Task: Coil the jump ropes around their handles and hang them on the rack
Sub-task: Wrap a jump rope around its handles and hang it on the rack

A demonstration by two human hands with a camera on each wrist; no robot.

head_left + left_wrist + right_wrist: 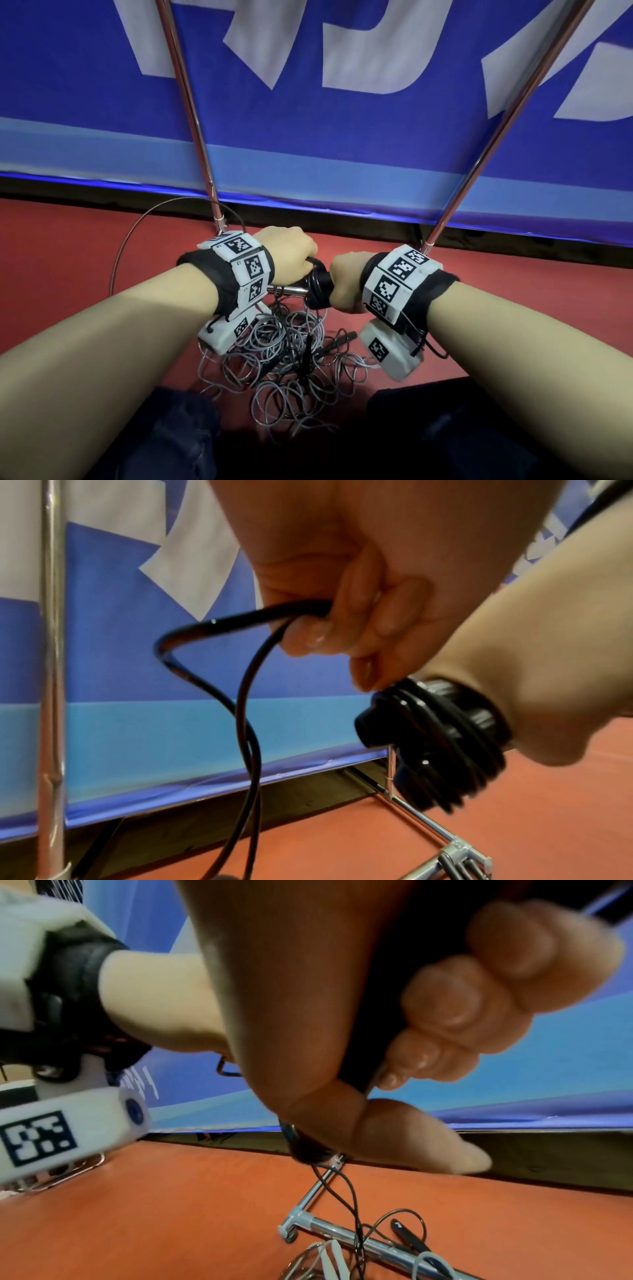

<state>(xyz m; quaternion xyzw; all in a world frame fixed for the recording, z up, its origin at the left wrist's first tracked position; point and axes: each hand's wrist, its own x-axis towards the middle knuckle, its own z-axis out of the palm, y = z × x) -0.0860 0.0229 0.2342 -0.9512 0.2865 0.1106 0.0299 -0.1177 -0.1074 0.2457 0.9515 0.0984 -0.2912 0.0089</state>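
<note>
Now the black jump-rope handles (318, 286) are being gripped in the right hand (346, 284), fingers (441, 1001) curled tight around them, thumb laid along the lower end. Several turns of black rope (441, 739) are being shown wrapped around those handles, packed side by side where they stick out of the fist. Over on the other side, a loop of the same black rope (212, 647) is being pinched in the left hand (291, 255), fingertips (315, 634) pressed together on the cord, the two strands being let hang down towards the floor. Both hands are being held close together, just above the floor, knuckles nearly touching.

Below them, a tangled heap of grey jump ropes (291, 353) is being left on the red floor (68, 257), with a couple of slim black handles (337, 342) lying in the pile. One long thin rope (137, 240) is being seen arcing out to the left. The chrome rack (185, 102) is being framed behind the hands, its two uprights rising against the blue and white banner (342, 137), and its low crossbar (342, 1237) is being crossed by the loose cords.
</note>
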